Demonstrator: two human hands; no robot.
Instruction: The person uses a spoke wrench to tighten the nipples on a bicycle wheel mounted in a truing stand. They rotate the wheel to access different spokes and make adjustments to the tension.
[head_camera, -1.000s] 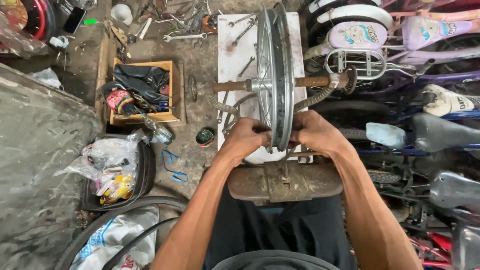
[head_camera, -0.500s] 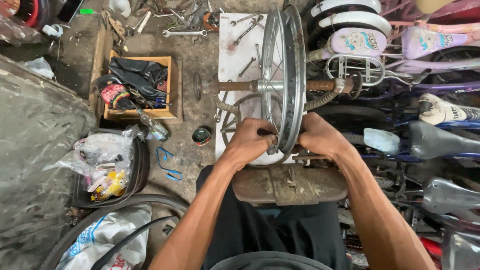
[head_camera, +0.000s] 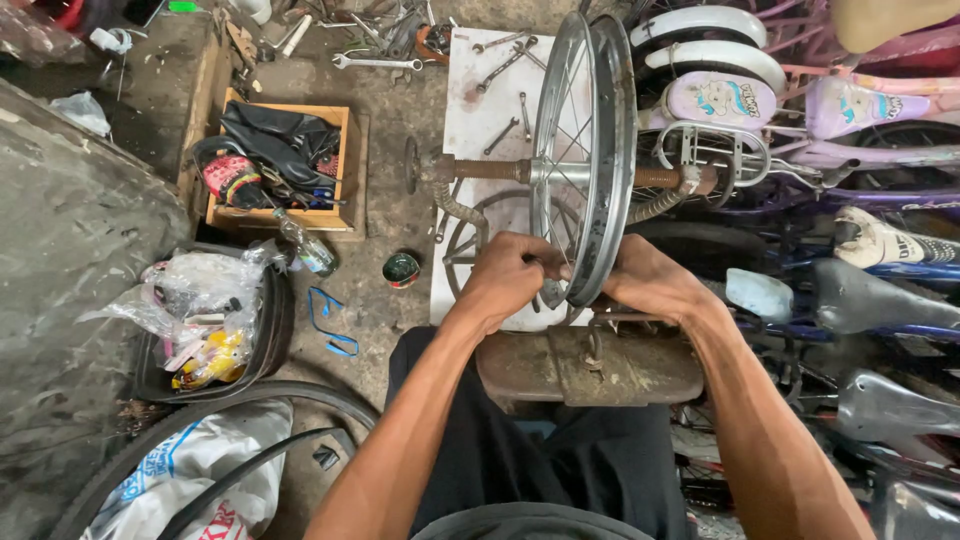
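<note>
We have a bare bicycle wheel rim (head_camera: 585, 150) standing upright on a rusty stand, its axle (head_camera: 480, 168) running crosswise through the hub, and we take the rim as our landmark. Both our hands are at its near, lower edge. Our left hand (head_camera: 510, 278) is curled into a fist just left of the rim, fingers closed on something small at the spokes, most likely a spoke nipple or a small key, though it is too hidden to tell which. Our right hand (head_camera: 655, 282) is pressed against the right side of the rim, wrapped on its edge to steady it. The hands sit close together with only the rim between them.

We judge the step in hand to be adjusting spokes on the stand, working at one spot near the bottom of the rim. The next move seems to call for a small, firm twist from the left hand while the right keeps the rim from rolling, then turning the rim a little to bring the neighbouring spoke down to us.

Just below the rim, against our lap, lies the rusty metal plate (head_camera: 590, 368) of the stand. Behind the rim a white board (head_camera: 480, 110) on the floor carries several spanners (head_camera: 500, 60). Well to the left of the rim sits a wooden box (head_camera: 340, 180) with black rubber parts, and nearer us a plastic bottle (head_camera: 305, 250). To the right of the rim stand small bicycles (head_camera: 800, 130).
</note>
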